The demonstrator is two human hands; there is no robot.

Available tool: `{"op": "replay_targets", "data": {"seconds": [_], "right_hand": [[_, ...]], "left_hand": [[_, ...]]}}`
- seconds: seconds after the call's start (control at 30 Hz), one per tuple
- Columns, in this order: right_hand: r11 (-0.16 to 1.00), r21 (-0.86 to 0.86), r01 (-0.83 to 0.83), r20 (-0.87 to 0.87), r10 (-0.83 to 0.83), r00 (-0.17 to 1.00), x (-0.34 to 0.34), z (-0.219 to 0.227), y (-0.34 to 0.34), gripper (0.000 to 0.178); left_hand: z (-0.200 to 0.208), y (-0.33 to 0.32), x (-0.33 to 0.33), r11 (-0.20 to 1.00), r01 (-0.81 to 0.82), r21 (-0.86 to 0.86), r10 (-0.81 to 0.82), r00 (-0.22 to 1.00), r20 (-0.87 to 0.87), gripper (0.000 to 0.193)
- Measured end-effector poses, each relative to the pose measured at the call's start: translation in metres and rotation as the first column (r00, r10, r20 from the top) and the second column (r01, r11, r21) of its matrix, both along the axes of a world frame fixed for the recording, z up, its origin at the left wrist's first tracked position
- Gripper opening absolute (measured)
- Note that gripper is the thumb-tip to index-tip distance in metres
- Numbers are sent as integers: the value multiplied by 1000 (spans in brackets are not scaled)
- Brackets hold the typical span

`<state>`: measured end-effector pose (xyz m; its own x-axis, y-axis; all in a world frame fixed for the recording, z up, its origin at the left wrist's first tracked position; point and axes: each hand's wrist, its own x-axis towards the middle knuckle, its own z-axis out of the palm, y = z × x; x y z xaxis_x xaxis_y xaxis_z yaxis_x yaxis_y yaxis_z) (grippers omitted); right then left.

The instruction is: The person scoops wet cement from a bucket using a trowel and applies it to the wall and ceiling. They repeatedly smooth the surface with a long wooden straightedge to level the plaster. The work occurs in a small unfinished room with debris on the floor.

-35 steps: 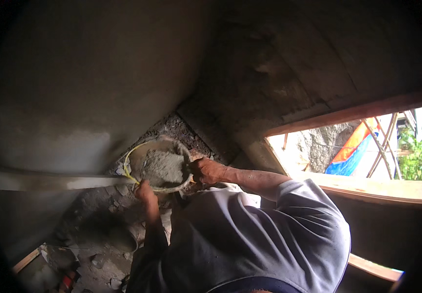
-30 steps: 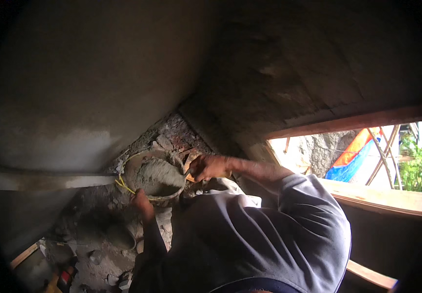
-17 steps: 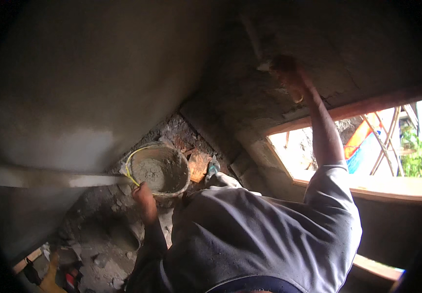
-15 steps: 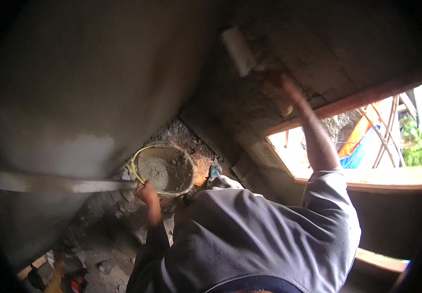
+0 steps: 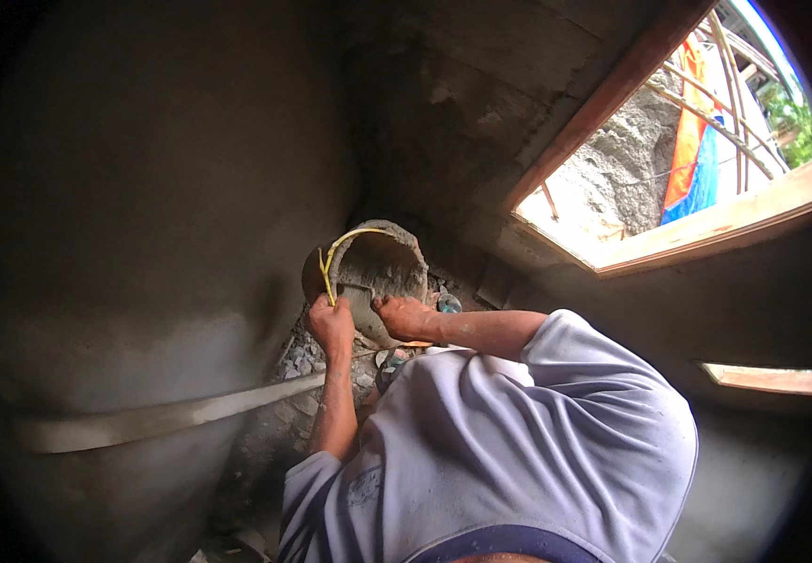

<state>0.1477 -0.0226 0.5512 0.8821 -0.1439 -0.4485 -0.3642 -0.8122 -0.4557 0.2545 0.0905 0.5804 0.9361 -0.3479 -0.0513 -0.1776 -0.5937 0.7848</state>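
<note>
A mortar-caked bucket [image 5: 408, 246] is tipped on its side in front of me, its mouth turned toward me. My left hand [image 5: 331, 324] is closed on its yellow handle [image 5: 329, 263] at the left of the rim. At the bucket's mouth, my right hand [image 5: 406, 317] is closed around a trowel, whose grip is hidden by the fingers. The trowel's grey blade [image 5: 359, 302] reaches in between my two hands. Wet grey mortar [image 5: 389, 274] coats the inner wall.
A pale straight board [image 5: 181, 405] slants along the left wall [image 5: 143, 235]. Rubble [image 5: 305, 361] covers the floor by the bucket. At right, a wood-framed window opening [image 5: 720, 220] shows poles and an orange and blue tarp [image 5: 692, 159] outside.
My right hand has come down from the wall at upper right to the bucket, bringing the trowel. The bucket, upright before, is now tilted by my left hand. My view has turned.
</note>
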Motion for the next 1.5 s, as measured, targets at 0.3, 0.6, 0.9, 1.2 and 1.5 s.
{"op": "replay_targets", "data": {"seconds": [0.3,0.6,0.9,1.2,1.5], "right_hand": [[995,-92,-21,-87,13,996,-15,-36,-7,35],[971,-58,231,-28,-233,972,-14,-40,-46,23],[948,-62,312,24,-311,950,-23,-32,-64,32],[307,862,404,-266,-406,874,-8,10,-28,18],[19,986,167,-147,-382,912,51,50,-26,31]], "left_hand": [[6,-8,-11,996,-32,-85,31,999,-24,18],[-13,-7,-11,974,-98,-206,82,993,-83,16],[7,-13,-10,976,-91,-199,97,995,20,17],[24,-17,-16,929,-116,-350,88,992,-95,11],[42,1,6,777,-324,-539,262,946,-190,11]]}}
